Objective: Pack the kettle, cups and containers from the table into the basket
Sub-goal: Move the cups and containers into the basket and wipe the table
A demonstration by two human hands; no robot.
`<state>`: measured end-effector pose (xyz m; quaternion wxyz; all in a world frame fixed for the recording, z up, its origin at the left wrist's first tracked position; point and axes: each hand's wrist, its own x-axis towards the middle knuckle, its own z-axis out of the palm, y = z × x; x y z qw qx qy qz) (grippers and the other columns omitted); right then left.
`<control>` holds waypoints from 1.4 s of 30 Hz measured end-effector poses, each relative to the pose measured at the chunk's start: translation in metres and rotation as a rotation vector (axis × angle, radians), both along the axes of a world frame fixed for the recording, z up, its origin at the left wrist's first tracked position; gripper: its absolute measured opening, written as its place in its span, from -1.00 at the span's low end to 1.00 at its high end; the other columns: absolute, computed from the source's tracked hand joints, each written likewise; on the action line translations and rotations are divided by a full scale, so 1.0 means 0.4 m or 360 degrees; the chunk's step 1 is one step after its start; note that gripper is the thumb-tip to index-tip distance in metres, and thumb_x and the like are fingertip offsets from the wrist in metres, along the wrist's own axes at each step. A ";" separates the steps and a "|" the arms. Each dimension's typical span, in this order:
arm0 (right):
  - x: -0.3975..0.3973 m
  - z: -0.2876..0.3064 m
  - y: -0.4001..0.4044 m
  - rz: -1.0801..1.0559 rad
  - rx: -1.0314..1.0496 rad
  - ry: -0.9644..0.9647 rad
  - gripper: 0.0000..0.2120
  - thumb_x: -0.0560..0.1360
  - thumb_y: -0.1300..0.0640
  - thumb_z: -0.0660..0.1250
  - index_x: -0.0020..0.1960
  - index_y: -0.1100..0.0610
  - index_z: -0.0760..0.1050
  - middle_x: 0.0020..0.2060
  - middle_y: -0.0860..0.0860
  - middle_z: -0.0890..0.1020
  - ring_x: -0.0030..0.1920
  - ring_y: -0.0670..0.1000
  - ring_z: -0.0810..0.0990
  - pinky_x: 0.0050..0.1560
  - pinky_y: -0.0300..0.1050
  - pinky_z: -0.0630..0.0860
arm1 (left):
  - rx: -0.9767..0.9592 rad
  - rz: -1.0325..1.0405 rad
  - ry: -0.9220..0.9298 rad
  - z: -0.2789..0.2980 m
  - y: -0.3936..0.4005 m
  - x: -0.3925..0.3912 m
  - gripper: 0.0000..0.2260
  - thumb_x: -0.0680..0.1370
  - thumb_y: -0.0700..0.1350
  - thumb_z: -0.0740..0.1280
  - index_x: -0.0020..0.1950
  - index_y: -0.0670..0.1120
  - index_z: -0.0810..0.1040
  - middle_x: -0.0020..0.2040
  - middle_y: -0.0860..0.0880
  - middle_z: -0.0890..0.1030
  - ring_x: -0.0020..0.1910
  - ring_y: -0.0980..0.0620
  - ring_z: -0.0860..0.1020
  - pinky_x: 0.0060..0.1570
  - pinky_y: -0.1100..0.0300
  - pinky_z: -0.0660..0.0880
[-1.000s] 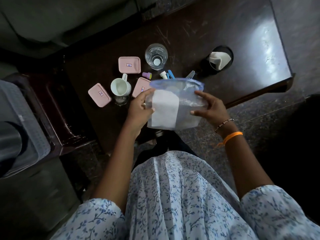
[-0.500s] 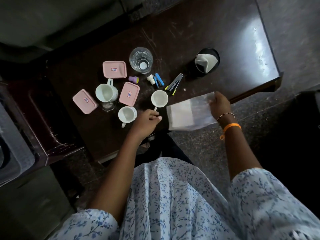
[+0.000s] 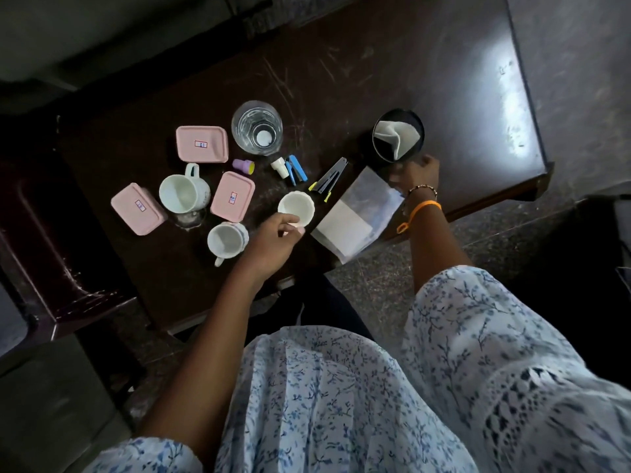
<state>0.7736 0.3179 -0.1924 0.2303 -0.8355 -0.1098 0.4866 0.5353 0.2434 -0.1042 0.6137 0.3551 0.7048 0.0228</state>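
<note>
White cup (image 3: 296, 207) stands mid-table; the left hand (image 3: 273, 240) pinches its near rim with curled fingers. The right hand (image 3: 415, 175) presses on the far corner of a clear bag (image 3: 355, 216) at the table's (image 3: 392, 63) near edge, its grip hard to make out. Left lie two more cups (image 3: 182, 196) (image 3: 226, 240) and three pink containers (image 3: 202, 144) (image 3: 233, 196) (image 3: 138, 208); far, a glass (image 3: 256, 127) and black holder (image 3: 397, 134). No basket or kettle visible. A second ago both hands held the bag upright.
</note>
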 end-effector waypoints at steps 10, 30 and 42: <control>-0.046 0.011 0.081 0.0238 -0.0089 -0.0296 -0.69 0.46 0.21 0.20 0.13 0.33 0.52 0.03 0.25 0.64 0.02 0.24 0.61 -0.02 -0.01 0.57 | 0.0215 0.0199 0.0085 -0.070 0.145 -0.020 -0.52 0.53 -0.13 0.29 0.43 -0.06 0.25 0.12 0.03 0.43 0.09 0.11 0.40 0.06 0.23 0.28; -0.303 0.006 0.182 0.0873 0.0052 -0.0329 -0.79 0.48 0.16 0.20 -0.33 0.11 0.45 0.02 0.25 0.66 0.10 0.23 0.59 0.07 0.00 0.51 | 0.0124 0.0309 0.0080 -0.137 0.190 -0.064 -0.31 0.54 -0.17 0.28 0.53 -0.06 -0.07 0.54 -0.09 0.12 0.47 -0.09 0.22 0.44 0.01 0.23; -0.339 0.021 0.072 0.0391 0.0093 -0.0017 -0.93 0.55 0.13 0.19 -0.04 0.13 0.38 -0.42 0.05 0.50 -0.50 -0.05 0.42 -0.49 -0.26 0.44 | 0.0357 0.0596 0.0190 -0.114 0.047 -0.079 -0.69 0.52 -0.26 0.28 0.26 -0.16 0.48 0.22 -0.16 0.52 0.12 -0.05 0.54 0.04 0.38 0.36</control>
